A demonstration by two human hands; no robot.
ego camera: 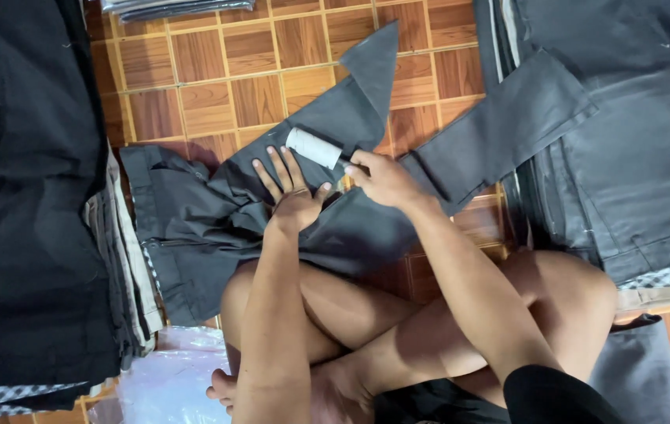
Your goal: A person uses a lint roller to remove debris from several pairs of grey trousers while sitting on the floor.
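A pair of dark grey trousers (194,228) lies spread on the wood-patterned floor in front of my crossed legs. My left hand (289,192) presses flat on the fabric, fingers spread. My right hand (382,179) grips the handle of a white lint roller (314,148), whose roll rests on the trouser leg just beyond my left fingers. One trouser leg (370,67) runs up and away from me.
A tall stack of folded dark and pale garments (29,196) stands at the left. More grey trousers (618,133) are piled at the right. Clear plastic wrap (170,377) lies near my left knee. Brown parquet floor (233,71) shows beyond.
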